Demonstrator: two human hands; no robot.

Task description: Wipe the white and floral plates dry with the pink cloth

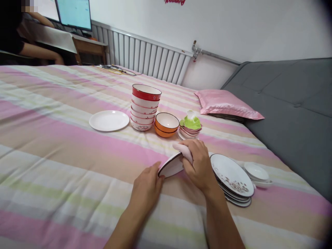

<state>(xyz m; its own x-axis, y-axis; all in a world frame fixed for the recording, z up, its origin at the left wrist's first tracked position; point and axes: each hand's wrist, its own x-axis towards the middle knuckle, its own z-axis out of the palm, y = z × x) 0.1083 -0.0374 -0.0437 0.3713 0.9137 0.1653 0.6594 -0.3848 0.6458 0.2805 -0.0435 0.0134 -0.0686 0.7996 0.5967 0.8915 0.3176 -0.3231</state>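
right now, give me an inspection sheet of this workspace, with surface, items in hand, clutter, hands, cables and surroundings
Surface: striped bedspread, creased.
Items in hand: dark-rimmed plate, tilted; pale pad, cloth or sponge unclear.
Clutter: white plate, tall bowl stack, two orange bowls, green leaf-shaped dish on a stack, patterned plates, small white dishes, pink pillow.
Hands: left hand grips the tilted plate's rim; right hand holds the pad at its opposite side.
Cables: loose tangle near the bed's far edge.
Surroundings: radiator, grey headboard, monitor, another person seated far left.
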